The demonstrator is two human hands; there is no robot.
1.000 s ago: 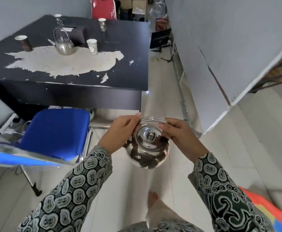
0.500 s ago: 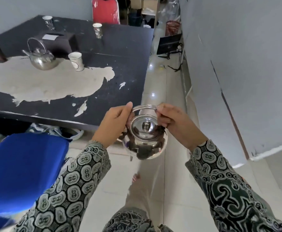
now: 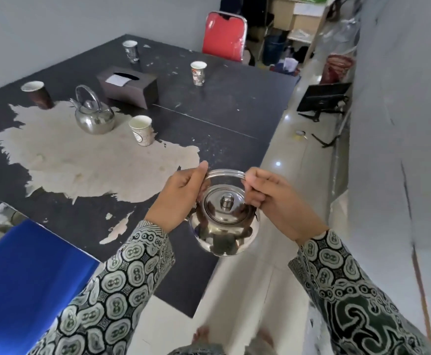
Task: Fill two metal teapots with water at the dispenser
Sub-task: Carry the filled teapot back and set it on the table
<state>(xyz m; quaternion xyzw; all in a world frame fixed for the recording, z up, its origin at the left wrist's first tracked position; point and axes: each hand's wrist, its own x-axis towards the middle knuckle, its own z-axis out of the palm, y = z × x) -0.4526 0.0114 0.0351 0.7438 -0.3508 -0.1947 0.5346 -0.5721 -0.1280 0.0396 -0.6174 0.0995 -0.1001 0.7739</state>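
Hands hold a shiny metal teapot (image 3: 223,222) in the air, just off the near right corner of the black bench (image 3: 224,103). The left hand (image 3: 181,198) curls around the left end of the arched handle (image 3: 224,172), thumb on top; the right hand (image 3: 273,201) pinches the right end of it between thumb and fingers. The lid (image 3: 224,204) sits on the pot, knob up. Both sleeves carry a green and white pattern.

A second teapot (image 3: 94,116) stands upright on the bench, well apart from the held one, on a big patch where the black top has peeled away (handle raised, lid on). Just to its right stands a paper cup (image 3: 142,130); a dark cup (image 3: 38,94) stands to its left, and a tissue box (image 3: 127,85) lies behind it. Two more cups (image 3: 198,73) stand farther back. A blue chair (image 3: 22,278) sits at the near edge, a red chair (image 3: 224,37) at the far end
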